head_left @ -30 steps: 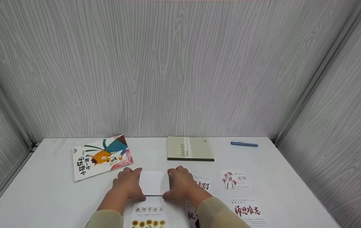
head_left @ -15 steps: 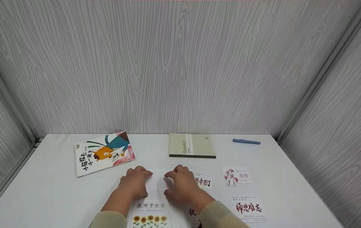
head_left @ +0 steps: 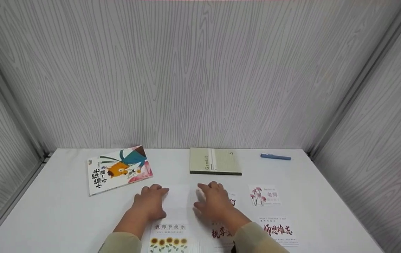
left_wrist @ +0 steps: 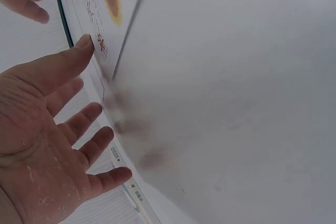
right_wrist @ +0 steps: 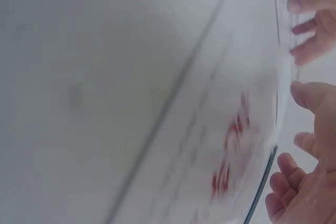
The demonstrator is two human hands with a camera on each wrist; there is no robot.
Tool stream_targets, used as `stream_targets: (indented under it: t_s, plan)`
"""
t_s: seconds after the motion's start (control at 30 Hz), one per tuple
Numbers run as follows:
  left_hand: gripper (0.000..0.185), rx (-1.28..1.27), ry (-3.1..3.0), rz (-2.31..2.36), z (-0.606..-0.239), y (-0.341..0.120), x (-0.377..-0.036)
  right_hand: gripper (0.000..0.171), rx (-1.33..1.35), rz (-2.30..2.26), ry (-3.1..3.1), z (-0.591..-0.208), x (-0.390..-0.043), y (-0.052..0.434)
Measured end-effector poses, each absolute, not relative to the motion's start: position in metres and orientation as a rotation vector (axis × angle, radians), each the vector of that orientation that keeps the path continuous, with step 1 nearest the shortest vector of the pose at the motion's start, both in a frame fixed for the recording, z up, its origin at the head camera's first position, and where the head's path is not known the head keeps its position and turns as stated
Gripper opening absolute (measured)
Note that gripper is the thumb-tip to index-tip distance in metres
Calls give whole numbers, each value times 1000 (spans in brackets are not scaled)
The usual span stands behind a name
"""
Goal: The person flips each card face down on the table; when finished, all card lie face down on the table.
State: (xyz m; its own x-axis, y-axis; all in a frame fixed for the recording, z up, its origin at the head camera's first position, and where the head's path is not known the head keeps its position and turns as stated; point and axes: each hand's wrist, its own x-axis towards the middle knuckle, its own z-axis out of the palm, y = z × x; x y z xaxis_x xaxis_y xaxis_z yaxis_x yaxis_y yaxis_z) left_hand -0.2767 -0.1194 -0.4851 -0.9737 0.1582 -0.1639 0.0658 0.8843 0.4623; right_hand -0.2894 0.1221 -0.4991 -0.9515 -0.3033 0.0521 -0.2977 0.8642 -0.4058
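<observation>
A plain white card (head_left: 176, 202) lies flat between the two hands, faint against the white table. My left hand (head_left: 149, 203) is at its left side, thumb and fingers spread and holding nothing. In the left wrist view the palm and the separated fingers (left_wrist: 86, 150) show; whether the tips touch the card or table, I cannot tell. My right hand (head_left: 216, 204) is to the right of the card, over a card with red brush lettering (head_left: 233, 202) that it partly hides. Its fingers are relaxed and grip nothing. Below the white card lies a sunflower card (head_left: 169, 235).
A picture book (head_left: 120, 170) lies at the back left, a green notebook (head_left: 215, 161) at the back middle, a blue pen (head_left: 276, 156) at the back right. More cards lie right: a pink flower card (head_left: 264, 195) and red-lettered cards (head_left: 278, 231), (head_left: 221, 233). Grey panels (head_left: 172, 77) enclose the table.
Both hands held the white card by its sides a second ago; it now lies flat, released. The right hand has since moved right, away from it. The view has shifted slightly.
</observation>
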Motion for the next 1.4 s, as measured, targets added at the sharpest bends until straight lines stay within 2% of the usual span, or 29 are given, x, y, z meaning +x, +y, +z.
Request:
stream_targets:
  t_s: [0.17, 0.47, 0.97, 1.4]
  plan:
    - [80, 257, 2904, 717, -478, -97, -276, 66, -372, -808, 3060, -490, -291, 168]
    - [77, 429, 2935, 717, -464, -51, -286, 81, -203, -898, 2998, -486, -286, 217]
    - [89, 400, 2817, 660, -477, 2, -313, 104, -134, -893, 2864, -496, -284, 235]
    - [104, 382, 2813, 626, -487, 7, -320, 95, -58, -859, 2784, -496, -295, 235]
